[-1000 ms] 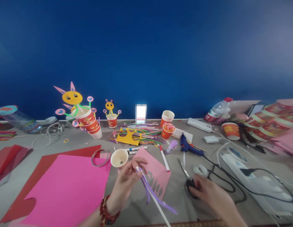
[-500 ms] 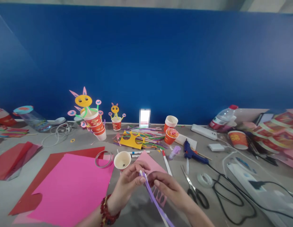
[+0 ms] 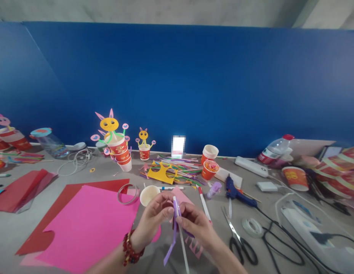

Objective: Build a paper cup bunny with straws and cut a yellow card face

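My left hand point(image 3: 158, 217), with a red bead bracelet at the wrist, pinches a purple strip point(image 3: 170, 249) near its upper end. Against it, my right hand point(image 3: 195, 222) has its fingers closed around a thin white stick point(image 3: 183, 247) that points down toward the bottom edge. The strip and the stick meet between the fingertips, and the strip's lower end hangs to the left. Behind my left hand is a paper cup point(image 3: 149, 195). Cut pink paper point(image 3: 194, 247) lies under my right hand.
Pink sheets point(image 3: 91, 224) lie to the left, with a tape ring point(image 3: 127, 193) on their corner. At right are scissors point(image 3: 236, 236), a blue glue gun point(image 3: 236, 190) and clear tape point(image 3: 252, 227). Stacked cup figures point(image 3: 119, 148) and a yellow paper cutout point(image 3: 162, 172) stand or lie farther back.
The white stick and the purple strip, earlier side by side, now spread apart below my fingers. My hands have drawn closer together. The view has tilted up slightly and shifted left.
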A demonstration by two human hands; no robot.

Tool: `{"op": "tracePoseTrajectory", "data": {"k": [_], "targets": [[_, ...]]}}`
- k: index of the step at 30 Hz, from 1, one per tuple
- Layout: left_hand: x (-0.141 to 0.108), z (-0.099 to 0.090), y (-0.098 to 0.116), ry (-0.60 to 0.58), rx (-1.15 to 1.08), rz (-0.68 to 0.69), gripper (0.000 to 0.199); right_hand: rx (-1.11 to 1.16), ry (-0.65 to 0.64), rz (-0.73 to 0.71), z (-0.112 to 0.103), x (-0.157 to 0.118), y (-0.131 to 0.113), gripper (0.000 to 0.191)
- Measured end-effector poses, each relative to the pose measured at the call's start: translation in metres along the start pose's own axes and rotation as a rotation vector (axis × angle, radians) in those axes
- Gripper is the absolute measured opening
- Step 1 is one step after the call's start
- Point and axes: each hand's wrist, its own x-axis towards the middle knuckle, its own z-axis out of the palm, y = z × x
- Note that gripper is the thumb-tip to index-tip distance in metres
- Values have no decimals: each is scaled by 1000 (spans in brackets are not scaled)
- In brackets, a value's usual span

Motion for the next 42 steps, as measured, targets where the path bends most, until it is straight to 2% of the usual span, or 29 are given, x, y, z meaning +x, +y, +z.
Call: {"op": "tracePoseTrajectory", "data": {"k": [5,10,16,20,26,35,42], "targets": [[4,-2,-6,33,30,64,20,-307,85,-91,-7,3,-1,38],[5,0,3,77,144,58,27,-594,135,-186,-5,2,-9,27],[10,-2,21,64,335,26,24,-701,101,-193,-2,1,-14,25],[12,-6,26,56,440,5,23,-649,72,-164,-3,2,-12,22],[12,-4,32,50,436,8,23,-510,42,-159,-3,5,-13,27],[15,-1,30,39,219,-92,35,0,-54,-22,-9,7,7,36],[16,0,24,68,40,-170,35,105,-53,-18,-10,8,13,28]]}}
